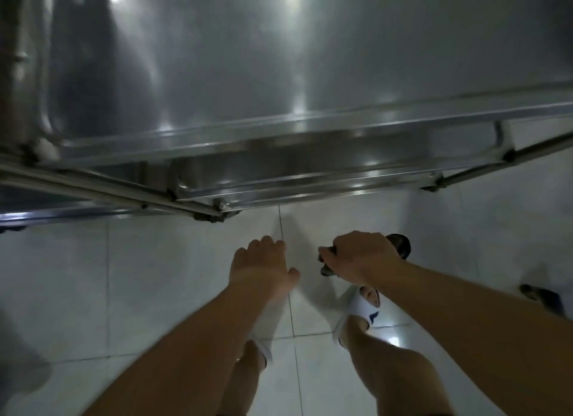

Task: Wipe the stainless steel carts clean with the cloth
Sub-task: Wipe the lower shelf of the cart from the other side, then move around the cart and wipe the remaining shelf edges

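A stainless steel cart fills the upper half of the head view, its shiny top shelf facing me and its front rim running across. A lower shelf edge shows beneath it. My right hand hovers over the floor in front of the cart and grips a dark bunched cloth, which sticks out on both sides of the fist. My left hand hangs beside it with relaxed fingers, holding nothing. Neither hand touches the cart.
A second steel cart's corner frame meets the first at lower left. White floor tiles lie below. My feet in white slippers stand close to the cart. A dark object lies on the floor at right.
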The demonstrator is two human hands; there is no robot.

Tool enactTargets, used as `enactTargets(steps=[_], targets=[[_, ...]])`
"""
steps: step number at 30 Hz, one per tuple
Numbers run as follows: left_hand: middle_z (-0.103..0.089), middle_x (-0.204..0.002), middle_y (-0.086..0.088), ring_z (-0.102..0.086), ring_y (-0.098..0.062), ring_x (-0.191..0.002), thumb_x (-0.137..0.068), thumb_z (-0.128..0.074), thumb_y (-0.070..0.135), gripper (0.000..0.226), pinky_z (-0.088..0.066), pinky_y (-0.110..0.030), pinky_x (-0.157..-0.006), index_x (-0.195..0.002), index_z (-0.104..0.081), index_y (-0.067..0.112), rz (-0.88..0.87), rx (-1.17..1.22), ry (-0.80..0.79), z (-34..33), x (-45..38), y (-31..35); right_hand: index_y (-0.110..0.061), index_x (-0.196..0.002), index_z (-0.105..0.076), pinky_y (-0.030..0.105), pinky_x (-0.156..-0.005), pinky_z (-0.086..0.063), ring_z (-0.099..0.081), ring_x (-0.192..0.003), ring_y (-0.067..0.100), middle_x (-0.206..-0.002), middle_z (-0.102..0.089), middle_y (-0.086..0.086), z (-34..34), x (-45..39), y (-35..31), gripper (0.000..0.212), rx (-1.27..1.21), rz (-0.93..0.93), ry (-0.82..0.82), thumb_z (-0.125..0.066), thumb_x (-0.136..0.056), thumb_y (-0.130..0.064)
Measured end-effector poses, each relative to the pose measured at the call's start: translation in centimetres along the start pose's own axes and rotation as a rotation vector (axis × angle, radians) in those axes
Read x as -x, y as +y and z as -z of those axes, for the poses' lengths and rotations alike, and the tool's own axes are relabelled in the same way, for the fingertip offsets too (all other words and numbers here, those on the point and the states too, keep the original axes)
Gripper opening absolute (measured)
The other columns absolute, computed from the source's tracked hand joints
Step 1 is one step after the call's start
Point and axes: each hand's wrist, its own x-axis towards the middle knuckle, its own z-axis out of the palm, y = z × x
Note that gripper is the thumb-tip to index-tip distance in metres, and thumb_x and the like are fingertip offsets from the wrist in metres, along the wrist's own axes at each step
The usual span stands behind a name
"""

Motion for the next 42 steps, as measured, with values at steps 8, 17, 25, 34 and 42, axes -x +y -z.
enactTargets(steps=[8,17,25,34,42], targets=[[-0.060,-0.133,-0.001,-0.056,-0.024,-0.121,-0.098,-0.044,0.058,0.055,-0.045,-0.043,-0.103,-0.140,-0.055,0.025,0.075,0.141,0.059,10.4,15.3,6.7,-0.020,-0.097,-0.061,0.035,-0.064,-0.047,-0.055,-0.068,0.020,-0.078,-0.057,0.001,11.4,17.4,3.5,0.039,-0.230,-0.177,0.054,-0.039,-0.099,-0.052],[-0.059,-0.140,-0.002,-0.058,-0.025,-0.126,-0.098,-0.044,0.059,0.058,-0.047,-0.042,-0.103,-0.142,-0.057,0.023,-0.060,0.142,0.216,17.9,21.4,11.6,-0.020,-0.105,-0.058,0.034,-0.068,-0.046,-0.056,-0.075,0.020,-0.090,-0.058,0.001,18.8,30.7,8.0,0.038,-0.025,-0.264,0.121,-0.031,-0.105,-0.048],[-0.063,-0.127,-0.003,-0.062,-0.028,-0.119,-0.092,-0.048,0.058,0.048,-0.048,-0.040,-0.096,-0.123,-0.065,0.026,-0.297,0.015,0.291,23.4,23.3,21.2,-0.021,-0.116,-0.050,0.040,-0.069,-0.048,-0.057,-0.084,0.029,-0.099,-0.055,0.007,20.4,41.5,10.9,0.025,0.120,-0.281,0.206,-0.035,-0.106,-0.038],[-0.065,-0.109,0.005,-0.067,-0.024,-0.111,-0.090,-0.054,0.058,0.035,-0.052,-0.036,-0.091,-0.101,-0.064,0.027,-0.499,-0.066,0.304,26.8,23.8,39.4,-0.027,-0.137,-0.031,0.042,-0.070,-0.047,-0.056,-0.097,0.034,-0.118,-0.051,0.013,17.6,47.9,24.9,0.036,0.010,-0.515,0.252,-0.048,-0.106,-0.030],[-0.062,-0.109,0.005,-0.063,-0.020,-0.099,-0.084,-0.048,0.065,0.045,-0.052,-0.034,-0.084,-0.103,-0.065,0.028,-0.596,-0.153,0.280,28.5,22.9,59.8,-0.028,-0.133,-0.044,0.042,-0.071,-0.049,-0.061,-0.095,0.032,-0.111,-0.058,0.009,19.2,54.8,41.5,0.034,-0.186,-0.614,0.461,-0.038,-0.105,-0.046]])
